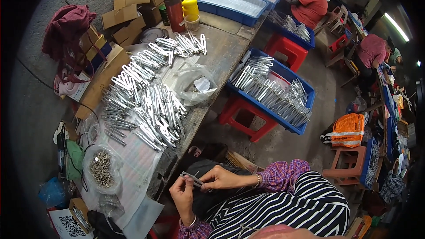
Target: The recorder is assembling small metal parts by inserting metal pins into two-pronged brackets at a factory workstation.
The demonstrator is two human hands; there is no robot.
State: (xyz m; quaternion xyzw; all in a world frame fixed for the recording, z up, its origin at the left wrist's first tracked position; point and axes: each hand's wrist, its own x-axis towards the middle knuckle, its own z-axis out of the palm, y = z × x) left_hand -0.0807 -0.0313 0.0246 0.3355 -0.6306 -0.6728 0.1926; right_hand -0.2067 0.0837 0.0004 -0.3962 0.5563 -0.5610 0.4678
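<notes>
Over my lap, beside the table's front edge, both hands meet at a slim silver metal piece (193,179) that looks like a drawing compass. My left hand (182,194) pinches its near-left end between thumb and fingers. From the right, my right hand (220,179) grips its other end with closed fingers. A thin bit sticks up near the right fingertips, too small to name. Many similar silver metal pieces (152,106) lie heaped on the table (221,46). Left of my hands, an open plastic bag holds small screw-like metal parts (102,170).
A blue tray (305,126) of similar pieces rests on a red stool (248,117) right of the table. A clear plastic bag (195,84) lies by the heap. Behind stand a brown canister (174,11), a yellow jar (191,8) and cardboard boxes (119,17). Other people sit farther off.
</notes>
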